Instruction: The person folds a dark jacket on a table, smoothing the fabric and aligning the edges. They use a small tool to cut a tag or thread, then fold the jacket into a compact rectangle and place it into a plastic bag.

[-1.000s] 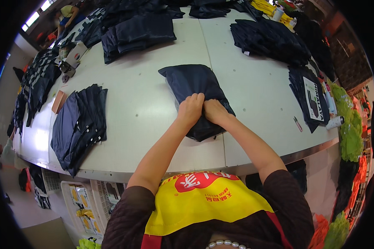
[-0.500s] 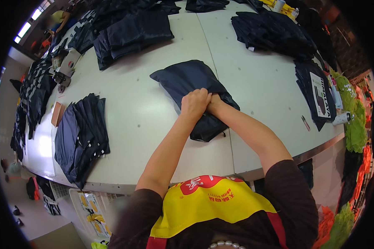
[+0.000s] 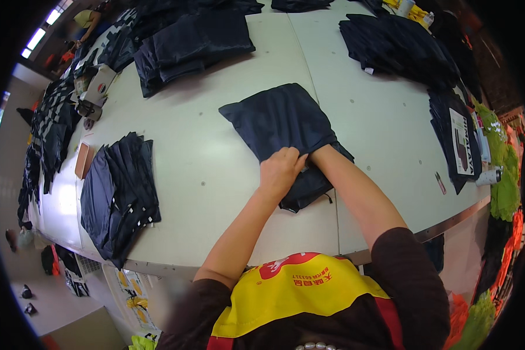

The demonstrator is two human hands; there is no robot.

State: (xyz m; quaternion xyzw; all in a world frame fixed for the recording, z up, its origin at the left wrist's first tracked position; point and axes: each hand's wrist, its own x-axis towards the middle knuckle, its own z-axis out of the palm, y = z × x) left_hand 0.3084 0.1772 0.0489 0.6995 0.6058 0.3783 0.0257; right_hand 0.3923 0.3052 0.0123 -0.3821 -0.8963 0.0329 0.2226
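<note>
Head view: a person in a yellow apron bends over a wide white table (image 3: 216,192), both bare forearms reaching in from the lower edge.
Garment: a folded dark navy fabric garment (image 3: 280,125) lies flat near the middle of the table, slanted, its near corner pointing toward the table's front edge.
Left hand: the left hand (image 3: 281,169) rests knuckles-up on the garment's near part, fingers curled down onto the cloth; its grip looks closed over a fold, pressing the fabric.
Right hand: the right hand (image 3: 316,156) is mostly hidden, tucked under or into the fabric just beside the left hand; only the wrist shows, so I cannot tell how far its grip is open or what it has hold of.
Hands together: the 2 hands are touching or nearly so at the garment's near end.
Left stack: a fanned stack of dark navy folded garments (image 3: 119,195) lies well apart on the left part of the table, with a small brown flat object (image 3: 84,160) just beside it.
Far stacks: more heaps of dark fabric (image 3: 192,44) and (image 3: 399,46) lie along the far side.
Right edge: a dark garment with a white printed card (image 3: 461,143) lies near the right rim, a small white cylinder (image 3: 489,176) beside it.
</note>
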